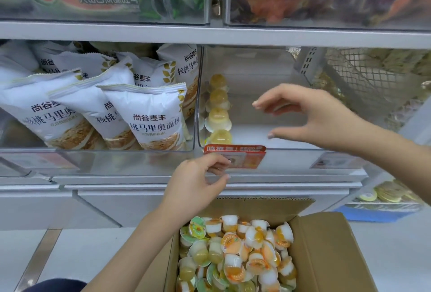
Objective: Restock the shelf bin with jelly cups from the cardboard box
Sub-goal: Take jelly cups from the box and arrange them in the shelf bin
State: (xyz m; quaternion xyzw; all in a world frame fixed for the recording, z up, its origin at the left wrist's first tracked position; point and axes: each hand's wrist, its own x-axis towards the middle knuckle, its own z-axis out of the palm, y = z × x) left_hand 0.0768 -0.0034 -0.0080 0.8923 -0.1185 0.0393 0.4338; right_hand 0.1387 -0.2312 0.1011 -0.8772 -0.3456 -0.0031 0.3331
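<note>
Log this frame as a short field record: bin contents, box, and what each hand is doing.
setting: store shelf with clear plastic bins
target bin: a row of four yellow jelly cups along its left wall, rest of floor bare
neighbouring bin: white bread bags
cardboard box: open, below the shelf, holding many loose jelly cups, yellow and orange
left hand: at the bin's front edge by the red label, fingers loosely curled, nothing visibly held
right hand: over the bin, thumb and fingers spread apart, holding nothing

Two bare forearms, no sleeves, dark garment [56, 286] at bottom-left edge
</note>
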